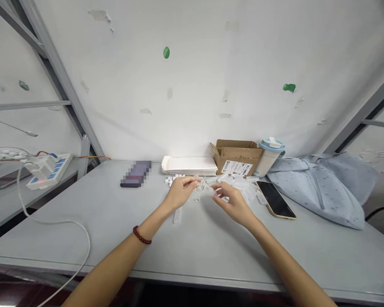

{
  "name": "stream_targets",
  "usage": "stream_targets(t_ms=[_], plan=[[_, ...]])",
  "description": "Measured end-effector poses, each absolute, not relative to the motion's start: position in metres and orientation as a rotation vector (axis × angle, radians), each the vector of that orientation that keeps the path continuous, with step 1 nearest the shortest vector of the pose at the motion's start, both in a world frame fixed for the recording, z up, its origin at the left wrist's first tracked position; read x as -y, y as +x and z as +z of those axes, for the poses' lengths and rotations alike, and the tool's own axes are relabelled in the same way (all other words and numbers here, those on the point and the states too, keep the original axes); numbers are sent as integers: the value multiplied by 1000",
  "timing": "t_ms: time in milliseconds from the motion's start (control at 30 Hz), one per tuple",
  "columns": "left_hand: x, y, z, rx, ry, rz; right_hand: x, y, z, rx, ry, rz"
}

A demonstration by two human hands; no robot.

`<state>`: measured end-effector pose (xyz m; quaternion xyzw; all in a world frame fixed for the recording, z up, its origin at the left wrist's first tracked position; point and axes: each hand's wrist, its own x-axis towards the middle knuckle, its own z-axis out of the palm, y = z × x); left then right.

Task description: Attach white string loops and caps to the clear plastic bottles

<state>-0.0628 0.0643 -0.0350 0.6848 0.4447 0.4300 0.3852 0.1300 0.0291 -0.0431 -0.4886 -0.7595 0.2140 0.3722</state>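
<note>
My left hand [181, 192] pinches thin white string [201, 187] from a loose tangle on the grey table [192, 243]. A dark red bead bracelet circles that wrist. My right hand [231, 201] grips a small clear plastic tube [218, 191] next to the tangle. Both hands sit close together at the table's middle. Another clear tube [177, 216] lies under my left wrist. Small white caps [173, 178] lie scattered just behind my left hand. More clear tubes [248, 189] are piled behind my right hand.
A flat white packet stack [189, 165], an open cardboard box [237, 157] and a lidded cup [270, 157] stand by the wall. A phone [275, 199] and a blue cloth bag [323, 187] lie right. A dark phone [136, 174], power strip [48, 170] and cable [77, 238] lie left.
</note>
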Motion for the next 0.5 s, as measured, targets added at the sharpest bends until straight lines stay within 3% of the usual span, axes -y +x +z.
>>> stream_targets(t_ms=[200,500], plan=[[-52,-52,-39,-1018,1912,1251,-25,120,-46,1722,-1186,898],[-49,-51,-41,-981,1996,1319,-24,117,-44,1637,-1119,1017]])
